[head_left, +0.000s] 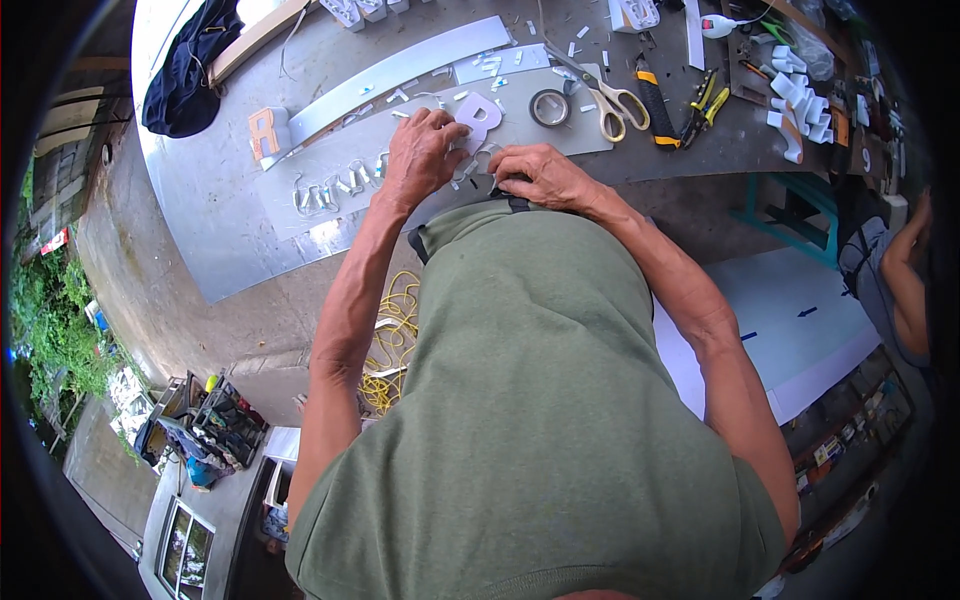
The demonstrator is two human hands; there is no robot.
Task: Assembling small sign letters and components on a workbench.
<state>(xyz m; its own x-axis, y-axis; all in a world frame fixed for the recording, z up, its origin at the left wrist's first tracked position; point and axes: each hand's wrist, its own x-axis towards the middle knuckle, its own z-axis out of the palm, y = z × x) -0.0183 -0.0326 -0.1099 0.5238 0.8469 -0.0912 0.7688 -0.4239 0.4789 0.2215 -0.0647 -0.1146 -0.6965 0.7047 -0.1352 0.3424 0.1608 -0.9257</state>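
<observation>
Curling beside a flat, pale-lilac, letter-shaped plate [480, 118], the left hand [424, 150] and right hand [545, 176] sit close; I can't tell whether either grasps anything.

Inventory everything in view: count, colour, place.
Bench: 1, grey, top centre
Letter piece: 1, lilac, bench centre
Wired modules: several, white, bench left
Raised letter: 1, white-brown, bench left
Cloth item: 1, navy, far left
Strip: 1, white, behind letter piece
Tape roll: 1, dark, bench centre
Scissors: 1, cream handles, beside tape roll
Knife: 1, black-yellow, right of scissors
Pliers: count unclear, yellow handles, beside knife
Letter shapes: several, white, bench right
Cable: 1 tangle, yellow, floor
Panel: 1, white, lower right
Co-worker: 1, grey-clad, right edge
Shirt: 1, green, centre
Left fingers: 1 set, bare, at letter piece
Right fingers: 1 set, bare, bench edge
</observation>
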